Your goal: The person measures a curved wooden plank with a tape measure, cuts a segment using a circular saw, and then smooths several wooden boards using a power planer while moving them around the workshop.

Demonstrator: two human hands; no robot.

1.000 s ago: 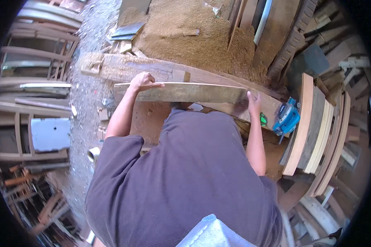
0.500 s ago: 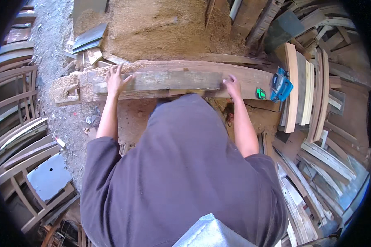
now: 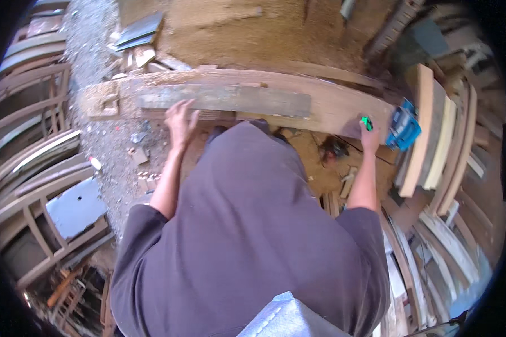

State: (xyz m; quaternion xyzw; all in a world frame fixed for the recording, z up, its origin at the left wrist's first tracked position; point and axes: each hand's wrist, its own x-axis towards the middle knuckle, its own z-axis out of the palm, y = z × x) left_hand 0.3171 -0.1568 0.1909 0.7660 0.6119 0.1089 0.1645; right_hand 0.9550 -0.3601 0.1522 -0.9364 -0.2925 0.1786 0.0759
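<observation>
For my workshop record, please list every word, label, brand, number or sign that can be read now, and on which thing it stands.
No text can be read anywhere in this view.
Blue power tool: any marking is too small and blurred to read.
Green tape measure at the right hand: too small and partly covered to read.
Grey weathered board by the left hand: no lettering can be made out.

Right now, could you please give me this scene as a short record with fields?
Left hand: open, fingers over the grey board's near edge
Right hand: at a small green object; grip unclear
Grey board: lying on a wide plank
Blue power tool: by the plank's right end
</observation>
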